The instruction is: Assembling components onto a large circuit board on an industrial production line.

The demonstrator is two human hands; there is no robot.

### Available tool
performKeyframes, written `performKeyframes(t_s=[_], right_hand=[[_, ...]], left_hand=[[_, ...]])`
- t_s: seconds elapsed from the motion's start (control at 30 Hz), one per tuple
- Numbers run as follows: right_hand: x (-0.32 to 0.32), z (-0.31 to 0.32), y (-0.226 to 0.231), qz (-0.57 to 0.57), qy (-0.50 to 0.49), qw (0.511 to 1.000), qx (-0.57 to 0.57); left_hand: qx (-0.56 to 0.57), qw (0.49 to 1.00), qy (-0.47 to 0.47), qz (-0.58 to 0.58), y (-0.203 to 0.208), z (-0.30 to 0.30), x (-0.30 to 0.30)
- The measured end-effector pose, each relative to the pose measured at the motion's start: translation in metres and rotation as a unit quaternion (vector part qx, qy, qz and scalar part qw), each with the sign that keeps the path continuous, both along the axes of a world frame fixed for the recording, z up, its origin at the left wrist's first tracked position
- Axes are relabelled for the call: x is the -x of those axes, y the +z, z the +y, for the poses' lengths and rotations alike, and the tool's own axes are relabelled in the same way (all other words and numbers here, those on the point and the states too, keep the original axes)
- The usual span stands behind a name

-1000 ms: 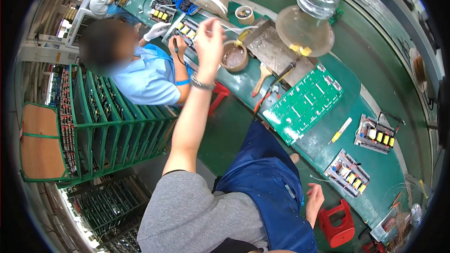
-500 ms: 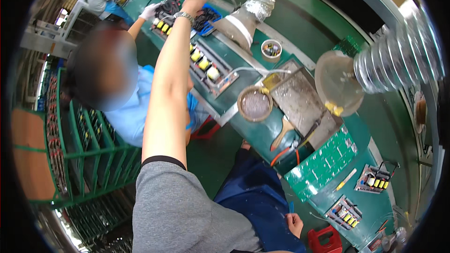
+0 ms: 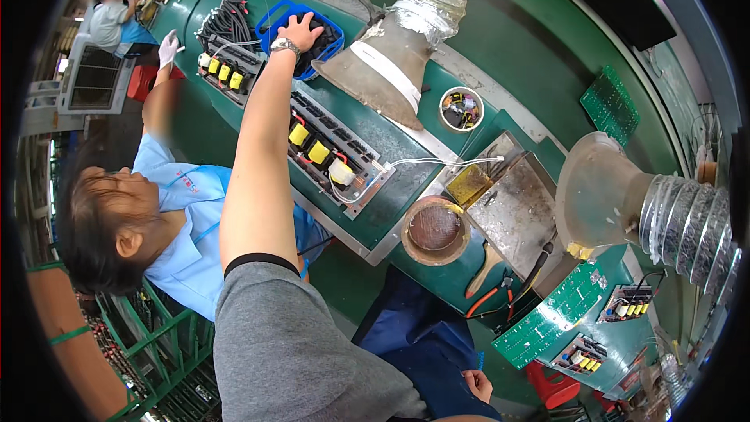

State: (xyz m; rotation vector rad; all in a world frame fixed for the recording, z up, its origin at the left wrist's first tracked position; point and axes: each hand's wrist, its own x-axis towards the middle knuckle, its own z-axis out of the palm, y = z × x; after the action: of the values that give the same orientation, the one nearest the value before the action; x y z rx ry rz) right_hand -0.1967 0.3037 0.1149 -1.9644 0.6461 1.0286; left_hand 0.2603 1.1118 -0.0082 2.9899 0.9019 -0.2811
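Note:
My left hand reaches far over the bench, its fingers spread above a blue basket of small black parts. Whether the fingertips touch the parts is unclear. A watch circles that wrist. Beneath the forearm lies a long circuit board assembly with yellow-wrapped coils; the forearm hides part of it. Black cables are piled beside the basket. Low by my blue apron, my right hand hangs with loosely curled fingers, and nothing shows in them.
A co-worker in light blue sits at left, a gloved hand near the bench. Two fume hoods on silver ducts overhang it. Nearby are a metal tray, a round pot, a brush, pliers and a green panel.
My left hand has gone from curled to spread over the basket. The view has shifted, bringing the basket and boards closer. The co-worker's head and gloved hand have moved.

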Motion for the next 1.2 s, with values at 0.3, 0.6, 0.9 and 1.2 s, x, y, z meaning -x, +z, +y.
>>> performKeyframes(t_s=[0.3, 0.6, 0.9, 1.2], right_hand=[[-0.020, 0.019, 0.002, 0.035, -0.021, 0.999, -0.003], [-0.030, 0.008, 0.008, 0.010, -0.045, 0.999, -0.026], [-0.005, -0.079, 0.004, -0.069, 0.020, 0.995, -0.073], [-0.026, -0.183, 0.079, -0.292, 0.001, 0.930, -0.222]], left_hand=[[-0.034, 0.990, -0.056, -0.126, -0.002, 0.005, 0.010], [-0.013, 0.951, 0.114, -0.288, 0.041, 0.017, 0.024], [0.599, 0.593, 0.249, -0.478, 0.171, -0.122, 0.120], [0.787, 0.565, 0.127, -0.213, 0.272, -0.625, 0.344]])
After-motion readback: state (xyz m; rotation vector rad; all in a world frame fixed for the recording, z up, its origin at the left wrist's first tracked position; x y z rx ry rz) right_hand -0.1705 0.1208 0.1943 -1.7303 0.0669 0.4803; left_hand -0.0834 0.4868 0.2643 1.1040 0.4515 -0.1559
